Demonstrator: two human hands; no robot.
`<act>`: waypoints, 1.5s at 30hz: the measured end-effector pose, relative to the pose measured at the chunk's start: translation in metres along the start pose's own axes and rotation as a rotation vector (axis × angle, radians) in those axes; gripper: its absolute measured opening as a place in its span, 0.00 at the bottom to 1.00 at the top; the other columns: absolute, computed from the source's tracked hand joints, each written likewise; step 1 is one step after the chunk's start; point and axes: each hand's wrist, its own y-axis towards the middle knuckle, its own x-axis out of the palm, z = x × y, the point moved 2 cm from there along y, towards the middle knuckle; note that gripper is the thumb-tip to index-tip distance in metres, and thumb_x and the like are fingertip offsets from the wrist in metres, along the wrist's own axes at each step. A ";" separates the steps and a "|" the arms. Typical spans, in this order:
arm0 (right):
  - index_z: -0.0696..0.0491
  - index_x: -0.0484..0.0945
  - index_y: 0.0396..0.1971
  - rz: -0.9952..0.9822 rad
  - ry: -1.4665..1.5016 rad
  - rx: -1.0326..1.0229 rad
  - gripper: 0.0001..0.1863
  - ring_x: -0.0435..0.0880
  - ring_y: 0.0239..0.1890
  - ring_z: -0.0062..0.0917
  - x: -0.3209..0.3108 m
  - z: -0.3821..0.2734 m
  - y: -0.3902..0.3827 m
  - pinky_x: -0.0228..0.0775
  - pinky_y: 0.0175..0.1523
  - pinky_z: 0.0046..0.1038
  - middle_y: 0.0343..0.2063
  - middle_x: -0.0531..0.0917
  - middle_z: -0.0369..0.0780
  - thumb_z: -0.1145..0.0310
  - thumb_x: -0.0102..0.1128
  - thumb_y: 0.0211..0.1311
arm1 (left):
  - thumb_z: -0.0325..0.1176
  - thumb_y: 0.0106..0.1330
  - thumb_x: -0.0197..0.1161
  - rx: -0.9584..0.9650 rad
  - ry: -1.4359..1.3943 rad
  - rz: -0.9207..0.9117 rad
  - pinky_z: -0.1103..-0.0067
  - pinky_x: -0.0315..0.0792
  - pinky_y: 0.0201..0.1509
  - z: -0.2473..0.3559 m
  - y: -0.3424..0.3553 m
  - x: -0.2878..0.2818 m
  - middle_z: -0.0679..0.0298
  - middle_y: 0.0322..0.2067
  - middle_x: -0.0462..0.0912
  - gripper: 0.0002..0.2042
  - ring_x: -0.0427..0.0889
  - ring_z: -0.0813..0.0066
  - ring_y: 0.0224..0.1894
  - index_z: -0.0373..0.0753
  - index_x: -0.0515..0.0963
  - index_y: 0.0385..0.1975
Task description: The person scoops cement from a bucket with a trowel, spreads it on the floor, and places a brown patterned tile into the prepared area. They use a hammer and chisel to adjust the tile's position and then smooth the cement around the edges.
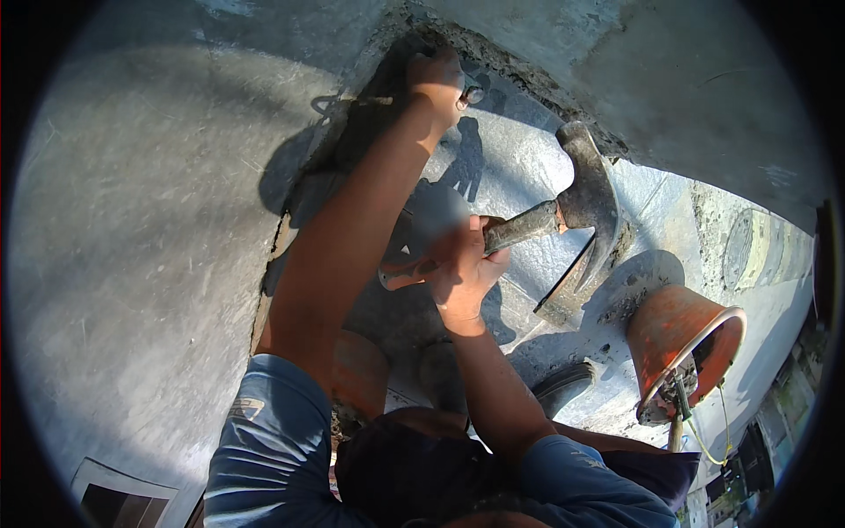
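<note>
My left arm reaches up to the corner where the grey walls meet. There my left hand (pixel 435 77) is closed around a metal rod (pixel 475 94), of which only a short piece with a rounded end shows; the rest is hidden by the fingers and dark shadow. Closer to me, my right hand (pixel 468 273) grips the wooden handle of an adze-like tool (pixel 588 180). Its handle slants up to the right, and its broad, curved, dark metal head lies toward the right. A blurred patch covers part of the view just above the right hand.
An orange bucket (pixel 656 330) lies tipped at the right, with a handled tool and a cord at its mouth. Another orange bucket (pixel 361 374) is partly hidden by my left arm. A dark shoe (pixel 563 387) shows below. A grey wall (pixel 158 229) rises close at left.
</note>
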 end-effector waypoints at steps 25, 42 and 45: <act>0.50 0.65 0.34 0.054 0.000 0.170 0.12 0.60 0.14 0.17 -0.018 0.043 -0.019 0.58 0.19 0.26 0.16 0.63 0.32 0.61 0.57 0.73 | 0.26 0.50 0.70 0.045 0.156 0.205 0.69 0.75 0.46 0.007 -0.020 0.020 0.56 0.39 0.80 0.18 0.81 0.58 0.42 0.34 0.76 0.42; 0.49 0.62 0.29 0.098 0.160 0.053 0.14 0.60 0.14 0.15 0.012 0.048 0.000 0.56 0.20 0.25 0.15 0.63 0.31 0.63 0.54 0.73 | 0.37 0.55 0.69 -0.153 -0.203 -0.115 0.69 0.72 0.51 -0.010 0.010 0.038 0.64 0.50 0.83 0.18 0.82 0.69 0.54 0.46 0.85 0.48; 0.50 0.62 0.29 0.019 -0.004 0.186 0.14 0.61 0.13 0.15 0.011 0.057 0.017 0.56 0.19 0.25 0.14 0.64 0.30 0.64 0.55 0.73 | 0.34 0.50 0.72 0.127 0.296 -0.173 0.73 0.75 0.49 0.005 0.003 0.011 0.64 0.42 0.84 0.17 0.83 0.68 0.49 0.44 0.85 0.42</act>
